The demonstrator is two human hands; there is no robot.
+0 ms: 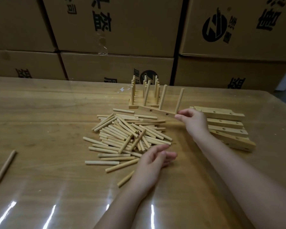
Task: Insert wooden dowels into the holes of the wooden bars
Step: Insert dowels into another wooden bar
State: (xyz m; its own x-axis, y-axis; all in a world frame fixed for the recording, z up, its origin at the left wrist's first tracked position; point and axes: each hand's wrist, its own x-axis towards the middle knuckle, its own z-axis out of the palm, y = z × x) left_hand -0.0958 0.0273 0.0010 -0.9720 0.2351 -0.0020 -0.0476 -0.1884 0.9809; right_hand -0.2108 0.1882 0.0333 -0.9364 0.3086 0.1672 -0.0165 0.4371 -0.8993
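My right hand [194,120] pinches the right end of a wooden bar [158,112] between thumb and fingertips, towards the far side of the bench [40,113]. Three dowels [163,96] stand in its top, leaning a little to the right, and two open holes show on its near face. Whether its left end rests on the bench I cannot tell. My left hand [153,160] hangs with fingers loose and straight, holding nothing, over the near right edge of the heap of loose dowels [122,134] in the middle of the bench. Just behind the held bar stand finished bars [133,106] with their pegs up. A pile of bare bars [226,125] lies by the right edge, just beside my right hand. One stray dowel [5,166] lies near the left edge. Cardboard boxes [122,30] are stacked behind the far edge.
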